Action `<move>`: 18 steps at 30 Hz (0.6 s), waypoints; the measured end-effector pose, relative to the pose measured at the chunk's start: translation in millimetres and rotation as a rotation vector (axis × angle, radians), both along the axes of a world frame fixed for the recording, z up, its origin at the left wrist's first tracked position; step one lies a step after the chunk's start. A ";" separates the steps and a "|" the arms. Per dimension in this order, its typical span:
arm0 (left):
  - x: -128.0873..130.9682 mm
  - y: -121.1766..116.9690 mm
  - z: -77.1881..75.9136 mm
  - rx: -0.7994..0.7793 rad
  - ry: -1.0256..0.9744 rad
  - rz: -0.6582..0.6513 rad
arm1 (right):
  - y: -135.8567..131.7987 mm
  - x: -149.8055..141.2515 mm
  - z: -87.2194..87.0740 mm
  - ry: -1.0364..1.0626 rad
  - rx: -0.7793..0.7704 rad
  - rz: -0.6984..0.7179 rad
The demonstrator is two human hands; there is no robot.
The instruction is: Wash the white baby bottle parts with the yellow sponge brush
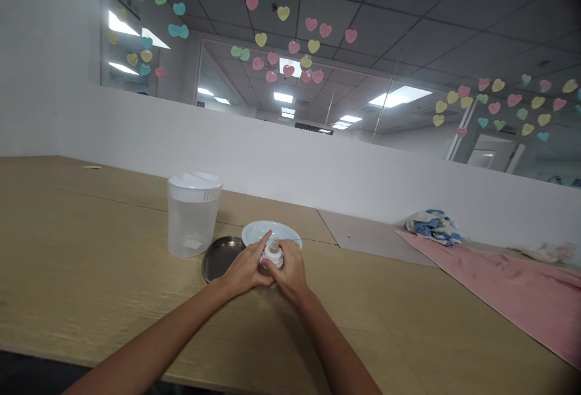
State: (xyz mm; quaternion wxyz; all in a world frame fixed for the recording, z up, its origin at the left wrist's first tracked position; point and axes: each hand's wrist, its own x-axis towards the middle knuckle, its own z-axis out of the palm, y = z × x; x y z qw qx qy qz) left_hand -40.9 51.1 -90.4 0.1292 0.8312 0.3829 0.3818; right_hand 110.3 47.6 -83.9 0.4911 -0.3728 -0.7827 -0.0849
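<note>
Small white bottle held just above the white plate, both hands closed on it; left hand pinches the neck, right hand wraps the body; steel dish just left; plastic jug beyond, on worktop.

Frosted plastic jug, shiny metal lid, glossy ceramic plate, smooth plastic bottle, grainy wood desk, soft pink cloth.

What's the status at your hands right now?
Left hand and right hand gripping small white bottle. White plate behind it. Dark metal dish and clear plastic jug to the left.
</note>
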 end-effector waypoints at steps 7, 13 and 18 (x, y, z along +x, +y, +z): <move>-1.8 2.0 -2.4 0.029 -0.002 -0.057 | 0.0 -4.3 -0.6 0.142 -0.119 0.046; -2.9 1.6 -0.7 -0.058 -0.050 -0.082 | 4.8 -0.5 -3.9 0.362 -0.262 0.320; -2.4 0.4 1.5 -0.077 -0.050 -0.075 | 12.8 2.7 -5.9 0.496 -0.258 0.333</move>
